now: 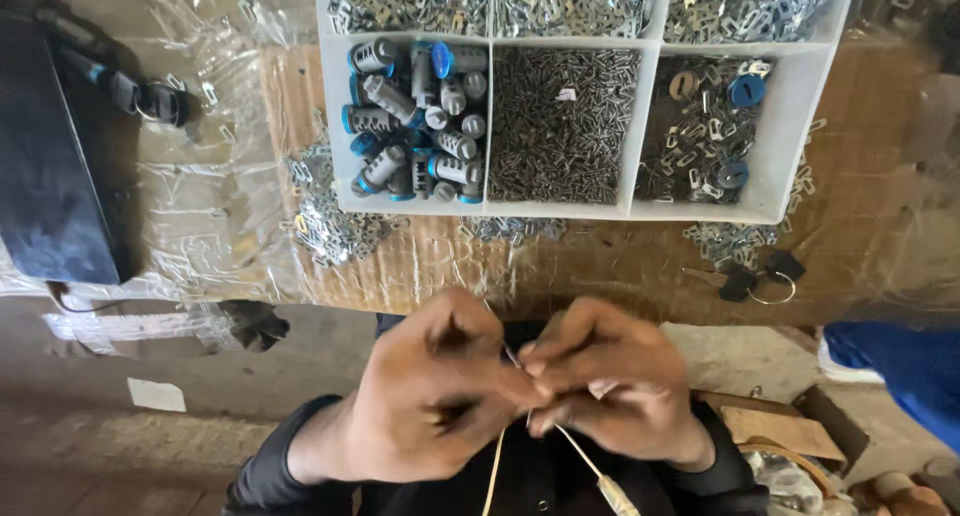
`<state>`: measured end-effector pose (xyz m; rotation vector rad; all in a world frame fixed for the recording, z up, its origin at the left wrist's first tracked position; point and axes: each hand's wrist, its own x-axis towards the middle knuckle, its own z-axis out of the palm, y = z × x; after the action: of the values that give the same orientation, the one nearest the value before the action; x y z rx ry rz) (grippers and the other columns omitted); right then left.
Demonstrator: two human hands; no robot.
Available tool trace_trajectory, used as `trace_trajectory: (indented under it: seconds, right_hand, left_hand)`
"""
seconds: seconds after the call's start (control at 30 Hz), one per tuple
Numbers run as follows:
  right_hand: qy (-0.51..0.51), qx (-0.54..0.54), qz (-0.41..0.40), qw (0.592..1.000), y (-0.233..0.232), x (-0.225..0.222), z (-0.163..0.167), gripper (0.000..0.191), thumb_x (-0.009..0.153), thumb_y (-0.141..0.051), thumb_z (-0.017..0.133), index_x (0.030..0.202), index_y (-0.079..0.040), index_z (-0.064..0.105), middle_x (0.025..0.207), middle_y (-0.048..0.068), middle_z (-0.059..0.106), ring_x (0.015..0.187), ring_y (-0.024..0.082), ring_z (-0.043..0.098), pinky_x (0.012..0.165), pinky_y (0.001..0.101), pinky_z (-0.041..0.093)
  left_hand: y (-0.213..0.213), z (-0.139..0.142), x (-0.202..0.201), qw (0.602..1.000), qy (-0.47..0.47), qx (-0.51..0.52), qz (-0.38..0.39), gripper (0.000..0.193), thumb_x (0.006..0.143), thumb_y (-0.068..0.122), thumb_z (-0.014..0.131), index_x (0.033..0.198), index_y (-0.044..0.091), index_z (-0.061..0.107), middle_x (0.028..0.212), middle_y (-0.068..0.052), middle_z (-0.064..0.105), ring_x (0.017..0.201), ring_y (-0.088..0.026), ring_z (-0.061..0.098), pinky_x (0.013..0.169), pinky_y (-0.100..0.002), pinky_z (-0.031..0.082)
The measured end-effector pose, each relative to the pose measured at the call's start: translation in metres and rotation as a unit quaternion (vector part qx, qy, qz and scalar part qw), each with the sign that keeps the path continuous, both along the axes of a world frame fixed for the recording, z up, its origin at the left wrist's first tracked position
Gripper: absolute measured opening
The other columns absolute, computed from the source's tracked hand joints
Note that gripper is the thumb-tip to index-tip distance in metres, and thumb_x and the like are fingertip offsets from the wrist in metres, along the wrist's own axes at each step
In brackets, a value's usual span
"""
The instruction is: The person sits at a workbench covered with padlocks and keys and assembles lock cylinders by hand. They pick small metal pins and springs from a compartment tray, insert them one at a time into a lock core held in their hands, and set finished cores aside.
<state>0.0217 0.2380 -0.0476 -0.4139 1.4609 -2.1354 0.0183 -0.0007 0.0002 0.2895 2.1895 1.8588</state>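
My left hand [430, 391] and my right hand [610, 386] meet below the table's front edge, fingertips pressed together. They pinch a small part that the fingers hide. A thin pale cord [580, 456] hangs down from between them. Above the hands, a white divided tray [800, 106] stands on the table. Its left compartment holds several grey lock cylinders with blue caps [415, 121]. The middle one holds tiny metal pins [560, 126], and the right one small metal plates with blue caps [705, 131].
Loose metal plates [330, 221] lie on the cardboard left of the tray. Keys on a ring [750, 276] rest at the right front. A black case [50, 156] sits at far left on clear plastic sheeting. A blue object [895, 361] is at the right.
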Motion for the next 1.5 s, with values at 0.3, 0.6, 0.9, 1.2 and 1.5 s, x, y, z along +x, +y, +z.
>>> trace_trajectory:
  seconds: [0.3,0.6,0.9,1.2,1.5]
  right_hand:
    - [-0.085,0.018,-0.198,0.976,0.018,0.016,0.007,0.032,0.086,0.008,0.083,0.115,0.002,0.072,0.119,0.018,0.067,0.096,0.024,0.076,0.072,0.0347,0.073]
    - [-0.106,-0.035,-0.154,0.982,0.03,0.017,0.004,0.034,0.09,0.008,0.081,0.121,0.004,0.068,0.123,0.02,0.062,0.103,0.027,0.075,0.08,0.0371,0.074]
    - [-0.099,0.043,-0.165,0.98,0.027,0.013,0.007,0.037,0.089,0.011,0.079,0.124,0.006,0.067,0.13,0.024,0.062,0.098,0.02,0.073,0.08,0.0306,0.067]
    - [-0.212,-0.136,-0.062,0.966,0.026,0.02,-0.003,0.028,0.091,0.007,0.082,0.117,0.009,0.072,0.121,0.023,0.062,0.106,0.031,0.075,0.084,0.0363,0.07]
    - [-0.175,0.018,-0.14,0.974,0.044,0.037,0.008,0.025,0.088,0.001,0.081,0.111,0.006,0.077,0.118,0.023,0.068,0.088,0.024,0.079,0.074,0.0274,0.068]
  left_hand:
    - [0.031,-0.017,-0.009,0.866,0.223,-0.447,0.02,0.05,0.086,0.036,0.079,0.127,0.006,0.075,0.104,-0.009,0.06,0.089,-0.024,0.057,0.074,-0.038,0.05]
    - [-0.003,-0.019,-0.005,0.954,0.221,-0.185,-0.08,0.031,0.081,0.005,0.079,0.111,0.003,0.071,0.118,-0.01,0.068,0.108,-0.029,0.068,0.092,-0.038,0.059]
    - [0.048,-0.006,-0.021,0.977,0.203,-0.065,0.0,0.034,0.082,-0.003,0.084,0.113,0.002,0.07,0.11,-0.009,0.066,0.098,-0.027,0.069,0.083,-0.035,0.059]
    - [0.026,-0.01,-0.017,0.979,-0.14,0.13,-0.067,0.023,0.081,-0.001,0.088,0.096,0.009,0.075,0.094,-0.005,0.058,0.083,-0.013,0.062,0.071,-0.027,0.049]
    - [0.05,-0.029,-0.007,0.966,-0.173,0.168,-0.094,0.028,0.09,0.005,0.086,0.107,0.003,0.064,0.108,-0.005,0.061,0.093,-0.012,0.061,0.081,-0.028,0.052]
